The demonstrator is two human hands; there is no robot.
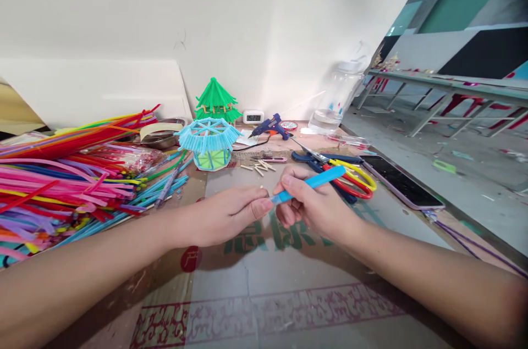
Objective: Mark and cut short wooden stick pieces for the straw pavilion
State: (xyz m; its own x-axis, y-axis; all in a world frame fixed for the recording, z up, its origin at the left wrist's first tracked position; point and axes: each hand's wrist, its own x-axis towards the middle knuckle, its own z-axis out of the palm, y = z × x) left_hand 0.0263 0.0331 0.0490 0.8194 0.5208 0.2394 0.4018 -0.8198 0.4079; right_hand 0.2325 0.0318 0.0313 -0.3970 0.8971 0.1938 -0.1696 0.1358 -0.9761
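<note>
My right hand [307, 200] is closed around a slim, flat blue tool that looks like a utility knife [315, 180]. The blue handle slants up to the right, and its lower end meets my left thumb. My left hand [231, 214] is closed in a pinch, touching my right fingers; a tiny pale tip shows above it, but what it holds is mostly hidden. Just beyond my hands lie several short wooden stick pieces [259, 166]. A light-blue pipe-cleaner model [210, 143] with a slatted roof stands farther back, before a green pointed roof [214, 97].
Pipe cleaners [61, 189] in many colours pile up at left. Behind my hands sit a glue gun [272, 127], a small digital clock [253, 117] and a water bottle [336, 99]. Scissors [350, 176] and a phone [402, 181] lie at right. A white board [124, 8] rises behind.
</note>
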